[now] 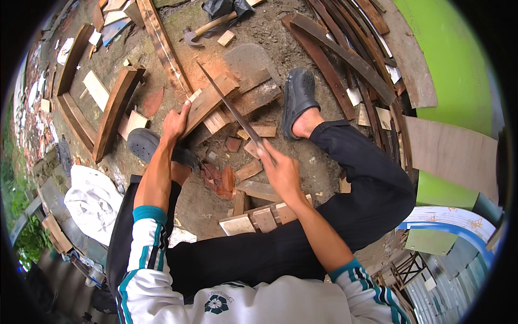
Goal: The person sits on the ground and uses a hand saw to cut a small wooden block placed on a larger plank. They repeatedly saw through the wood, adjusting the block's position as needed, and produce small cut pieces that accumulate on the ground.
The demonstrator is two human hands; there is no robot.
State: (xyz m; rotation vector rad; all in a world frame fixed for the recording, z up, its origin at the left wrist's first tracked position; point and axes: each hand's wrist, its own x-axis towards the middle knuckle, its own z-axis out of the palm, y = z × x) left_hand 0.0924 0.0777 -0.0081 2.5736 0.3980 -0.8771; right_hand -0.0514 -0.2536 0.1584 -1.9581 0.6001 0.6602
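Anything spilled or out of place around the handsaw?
Orange-brown sawdust is spilled on the ground beyond the plank under the handsaw, and wood offcuts lie scattered between the dark clogs. Looks untidy underfoot, though probably just cutting debris.

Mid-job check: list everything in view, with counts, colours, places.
Workpiece: one, brown, upper centre
Saw: one, dark, across workpiece
Sawdust: one patch, orange, beyond workpiece
Plank: one, brown, reaching top edge
Hammer: one, wooden-handled, top centre
Plastic: one piece, black, beside hammer
Beams: several, brown, upper left
Strips: many, dark brown, upper right
Offcuts: many, tan, centre
Sack: one, white, left
Panelling: count unclear, green, right
Corrugated sheets: several, grey, lower right
Clogs: two, dark grey, flanking workpiece
Left hand: one, bare, at workpiece
Right hand: one, bare, holding saw
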